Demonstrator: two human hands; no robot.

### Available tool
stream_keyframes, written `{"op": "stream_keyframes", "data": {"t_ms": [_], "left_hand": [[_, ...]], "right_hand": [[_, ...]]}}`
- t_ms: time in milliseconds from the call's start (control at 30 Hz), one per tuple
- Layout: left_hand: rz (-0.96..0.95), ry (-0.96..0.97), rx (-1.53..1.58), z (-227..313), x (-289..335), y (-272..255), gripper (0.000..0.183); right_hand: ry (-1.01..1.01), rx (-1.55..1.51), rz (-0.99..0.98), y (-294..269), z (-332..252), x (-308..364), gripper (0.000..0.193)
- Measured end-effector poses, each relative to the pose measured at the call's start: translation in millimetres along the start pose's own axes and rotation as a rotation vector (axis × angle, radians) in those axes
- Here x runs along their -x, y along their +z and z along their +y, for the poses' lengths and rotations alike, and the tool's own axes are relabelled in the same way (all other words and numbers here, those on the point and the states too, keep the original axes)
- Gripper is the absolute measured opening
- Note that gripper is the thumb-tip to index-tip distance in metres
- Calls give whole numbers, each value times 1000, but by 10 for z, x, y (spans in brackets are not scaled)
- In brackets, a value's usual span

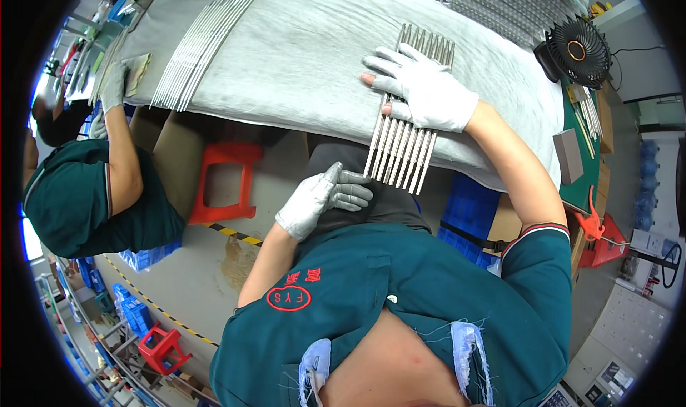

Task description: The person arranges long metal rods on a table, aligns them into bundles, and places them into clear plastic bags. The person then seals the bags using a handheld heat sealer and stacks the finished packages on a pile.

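A row of slim metal rods lies side by side on the cloth-covered table, their near ends jutting out past its front edge. Across them rests my right hand in a pale glove, palm down and fingers spread, with bare fingertips showing on some fingers. My left hand, also gloved, is below the table edge beside the near ends of the rods. Its fingers are stretched toward the leftmost rod; whether they touch it I cannot tell.
Another row of thin rods lies farther left on the cloth. A co-worker's gloved hand is at the table's left end. A black fan stands at the right. Below are a red stool and a blue crate.
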State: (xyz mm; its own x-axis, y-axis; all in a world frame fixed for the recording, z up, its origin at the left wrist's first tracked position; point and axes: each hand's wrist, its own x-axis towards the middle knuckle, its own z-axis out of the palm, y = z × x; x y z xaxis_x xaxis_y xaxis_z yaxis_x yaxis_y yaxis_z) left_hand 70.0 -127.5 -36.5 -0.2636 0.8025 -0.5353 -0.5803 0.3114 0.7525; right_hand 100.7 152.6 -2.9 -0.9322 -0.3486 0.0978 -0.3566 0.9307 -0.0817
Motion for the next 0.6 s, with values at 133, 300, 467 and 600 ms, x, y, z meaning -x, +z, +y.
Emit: {"op": "stream_keyframes", "data": {"t_ms": [133,300,467,600], "left_hand": [[-44,-3,-50,48,15,14,57],[-97,3,-116,42,-27,138,36],[36,44,-47,-22,-156,275,24],[82,55,-117,32,-170,301,23]], "right_hand": [[7,2,-14,-3,-18,-72,58],[-1,-7,0,58,-10,-173,58],[-4,-20,10,106,-33,-307,59],[-4,-21,-6,99,-51,-379,60]]}}
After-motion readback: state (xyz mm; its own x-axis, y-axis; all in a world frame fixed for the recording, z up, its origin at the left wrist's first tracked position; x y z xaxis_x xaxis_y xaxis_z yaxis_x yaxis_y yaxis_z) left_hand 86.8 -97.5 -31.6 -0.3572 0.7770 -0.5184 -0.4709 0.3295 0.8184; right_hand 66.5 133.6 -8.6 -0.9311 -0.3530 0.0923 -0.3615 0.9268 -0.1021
